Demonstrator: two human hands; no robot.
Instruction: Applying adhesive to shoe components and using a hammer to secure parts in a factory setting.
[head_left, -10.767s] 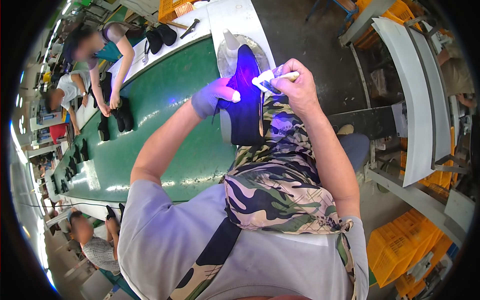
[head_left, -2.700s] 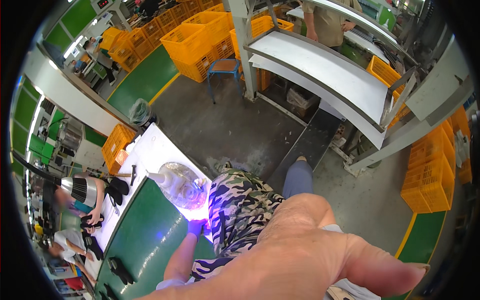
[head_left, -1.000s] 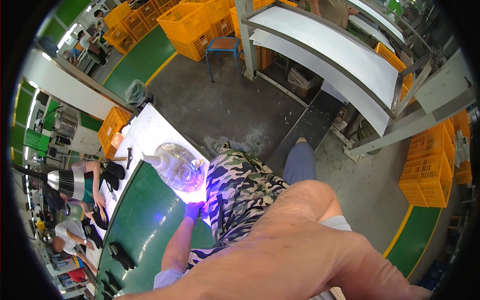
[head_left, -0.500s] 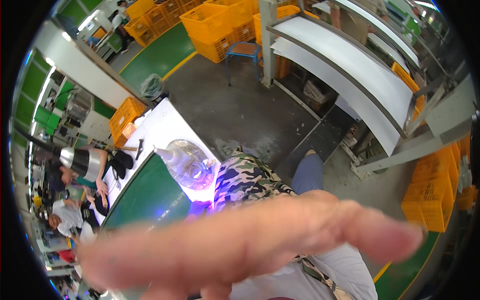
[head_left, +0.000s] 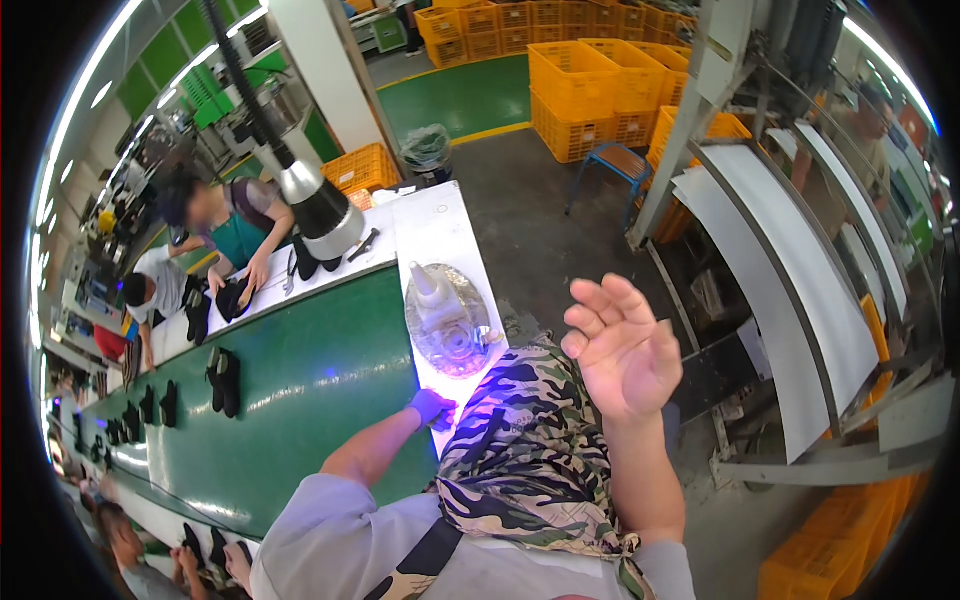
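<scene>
My right hand [head_left: 622, 352] is raised in the air over my camouflage apron [head_left: 530, 460], palm up, fingers spread, nothing in it. My left hand [head_left: 432, 408], in a purple glove, rests with curled fingers on the edge of the white table end [head_left: 432, 225], lit by violet light. Whether it holds anything is not visible. Just beyond it a round shiny metal fixture [head_left: 447, 320] with a white bottle-shaped piece on it sits on that table end.
A green conveyor belt [head_left: 310, 385] runs to the left carrying pairs of black shoe parts [head_left: 222, 380]. A metal lamp hood [head_left: 322, 208] hangs over it. Two people [head_left: 232, 230] work at its far side. Yellow crates [head_left: 590, 95], a blue stool [head_left: 612, 165] and white curved panels [head_left: 775, 270] stand to the right.
My right hand, which filled the lower picture close to the camera, has pulled back and now hangs open over my apron. The view has swung toward the conveyor.
</scene>
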